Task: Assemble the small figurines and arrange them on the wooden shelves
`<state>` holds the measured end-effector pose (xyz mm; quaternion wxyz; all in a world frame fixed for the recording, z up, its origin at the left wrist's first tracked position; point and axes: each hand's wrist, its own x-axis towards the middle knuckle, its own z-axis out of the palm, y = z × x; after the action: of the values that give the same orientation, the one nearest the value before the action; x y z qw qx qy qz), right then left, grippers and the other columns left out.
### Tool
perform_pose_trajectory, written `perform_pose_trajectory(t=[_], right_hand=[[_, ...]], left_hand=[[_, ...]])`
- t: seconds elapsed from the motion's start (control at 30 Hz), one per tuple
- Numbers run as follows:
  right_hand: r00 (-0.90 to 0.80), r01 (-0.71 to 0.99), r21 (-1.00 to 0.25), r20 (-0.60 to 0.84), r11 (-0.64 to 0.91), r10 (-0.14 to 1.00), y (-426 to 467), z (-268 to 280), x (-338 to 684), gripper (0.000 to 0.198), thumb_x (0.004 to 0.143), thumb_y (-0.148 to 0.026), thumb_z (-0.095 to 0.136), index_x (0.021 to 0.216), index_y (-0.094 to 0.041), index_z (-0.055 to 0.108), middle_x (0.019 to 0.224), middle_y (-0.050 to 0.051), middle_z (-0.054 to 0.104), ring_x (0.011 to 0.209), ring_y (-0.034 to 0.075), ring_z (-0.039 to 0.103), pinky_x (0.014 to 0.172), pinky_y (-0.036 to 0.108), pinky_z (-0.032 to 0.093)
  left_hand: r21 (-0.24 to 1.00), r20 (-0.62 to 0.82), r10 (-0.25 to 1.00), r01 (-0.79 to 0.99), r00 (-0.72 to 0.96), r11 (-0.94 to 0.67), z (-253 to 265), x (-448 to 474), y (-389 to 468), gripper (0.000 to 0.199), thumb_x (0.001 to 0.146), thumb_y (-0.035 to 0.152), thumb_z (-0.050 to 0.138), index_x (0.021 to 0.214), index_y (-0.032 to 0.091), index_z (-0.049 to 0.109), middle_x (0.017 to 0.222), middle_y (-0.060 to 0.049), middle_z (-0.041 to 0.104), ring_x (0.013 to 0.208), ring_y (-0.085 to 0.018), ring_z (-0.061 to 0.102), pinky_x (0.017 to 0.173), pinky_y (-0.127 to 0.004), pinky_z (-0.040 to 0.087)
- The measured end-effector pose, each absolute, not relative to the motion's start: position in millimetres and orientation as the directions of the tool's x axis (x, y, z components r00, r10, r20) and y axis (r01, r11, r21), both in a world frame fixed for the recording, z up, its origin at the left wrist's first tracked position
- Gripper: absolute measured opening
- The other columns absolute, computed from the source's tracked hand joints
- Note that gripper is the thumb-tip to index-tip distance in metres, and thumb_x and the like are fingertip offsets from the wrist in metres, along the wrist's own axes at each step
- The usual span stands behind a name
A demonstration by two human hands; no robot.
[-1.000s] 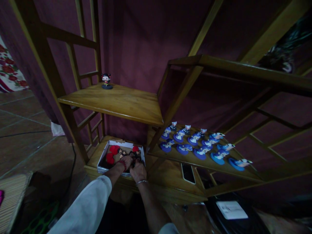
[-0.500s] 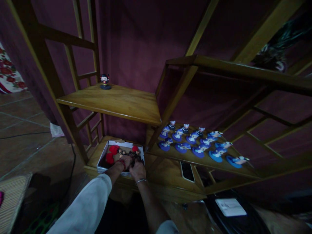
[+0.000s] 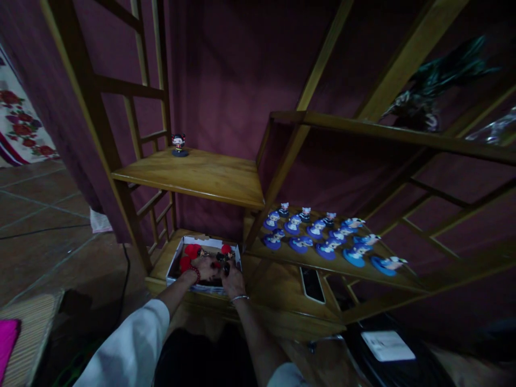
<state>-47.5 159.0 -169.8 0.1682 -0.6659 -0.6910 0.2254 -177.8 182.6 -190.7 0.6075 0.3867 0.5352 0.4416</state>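
A shallow white cardboard box (image 3: 172, 264) sits on the low wooden shelf, with red pieces (image 3: 192, 250) and several small dark-haired figurines (image 3: 223, 257) inside. My left hand (image 3: 205, 267), with a red bead bracelet at its wrist, reaches over the box with fingers stretched among the figurines. Beside it, my right hand (image 3: 234, 280), wearing a silver bracelet, is closed around a small dark figurine (image 3: 226, 267) at the box's right side. The fingers partly hide the figurine.
One black-haired figurine (image 3: 179, 145) stands on the upper left shelf (image 3: 201, 174). Rows of purple, blue and black-based figurines (image 3: 316, 228) occupy the right shelf. A phone (image 3: 312, 284) lies below them. Wooden posts (image 3: 288, 172) rise between the shelves. A plant (image 3: 427, 91) sits at upper right.
My hands have drawn slightly apart inside the box. A small dark figurine now shows at my right fingers. The whole view has shifted a little.
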Motion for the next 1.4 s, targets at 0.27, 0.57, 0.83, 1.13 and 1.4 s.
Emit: perform_pose_trajectory(t=[0.27, 0.57, 0.83, 1.13, 1.4], right_hand=[[0.021, 0.642, -0.766, 0.047, 0.022, 0.999, 154.3, -157.0, -50.4, 0.036, 0.073, -0.021, 0.045, 0.108, -0.020, 0.051, 0.091, 0.004, 0.063, 0.084, 0.017, 0.060, 0.076, 0.027, 0.045], [0.018, 0.468, -0.878, 0.122, 0.100, 0.992, 141.3, -131.8, -65.4, 0.036, 0.072, -0.023, 0.042, 0.106, -0.026, 0.052, 0.085, -0.001, 0.062, 0.073, 0.014, 0.060, 0.069, 0.027, 0.049], [0.041, 0.383, -0.912, 0.177, 0.148, 0.983, 122.7, -107.6, -65.5, 0.037, 0.071, -0.028, 0.047, 0.107, -0.022, 0.049, 0.088, 0.001, 0.062, 0.077, 0.014, 0.059, 0.075, 0.029, 0.048], [-0.028, -0.012, -0.999, 0.042, 0.042, 0.999, 106.5, -87.8, -67.7, 0.034, 0.066, -0.032, 0.054, 0.098, -0.019, 0.050, 0.084, 0.001, 0.060, 0.068, 0.013, 0.060, 0.061, 0.025, 0.050], [-0.031, -0.020, -0.998, 0.052, 0.051, 0.998, 100.9, -83.1, -66.3, 0.037, 0.065, -0.038, 0.055, 0.095, -0.018, 0.052, 0.078, 0.002, 0.060, 0.066, 0.013, 0.060, 0.059, 0.024, 0.050]], left_hand=[[0.814, -0.359, 0.933, -0.477, 0.035, 0.331, -162.0, -190.1, 156.5, 0.005, 0.074, 0.016, 0.049, 0.075, 0.015, 0.054, 0.062, -0.002, 0.061, 0.058, -0.012, 0.060, 0.053, -0.020, 0.046], [0.511, -0.328, 0.941, -0.821, 0.088, 0.255, -130.9, -193.6, 119.0, 0.014, 0.078, 0.015, 0.044, 0.083, 0.010, 0.057, 0.064, -0.006, 0.064, 0.051, -0.012, 0.058, 0.044, -0.019, 0.040], [0.495, -0.335, 0.939, -0.834, 0.075, 0.242, -110.6, -189.3, 96.1, 0.015, 0.078, 0.019, 0.045, 0.081, 0.011, 0.057, 0.060, -0.004, 0.063, 0.047, -0.011, 0.055, 0.040, -0.019, 0.035], [0.483, -0.345, 0.938, -0.849, 0.038, 0.212, -88.0, -178.5, 74.5, 0.017, 0.080, 0.025, 0.045, 0.078, 0.013, 0.057, 0.058, -0.002, 0.060, 0.046, -0.009, 0.053, 0.043, -0.019, 0.037], [0.486, -0.311, 0.950, -0.855, 0.025, 0.181, -83.4, -172.5, 66.3, 0.016, 0.081, 0.026, 0.047, 0.080, 0.013, 0.057, 0.060, -0.002, 0.061, 0.047, -0.008, 0.054, 0.043, -0.017, 0.039]])
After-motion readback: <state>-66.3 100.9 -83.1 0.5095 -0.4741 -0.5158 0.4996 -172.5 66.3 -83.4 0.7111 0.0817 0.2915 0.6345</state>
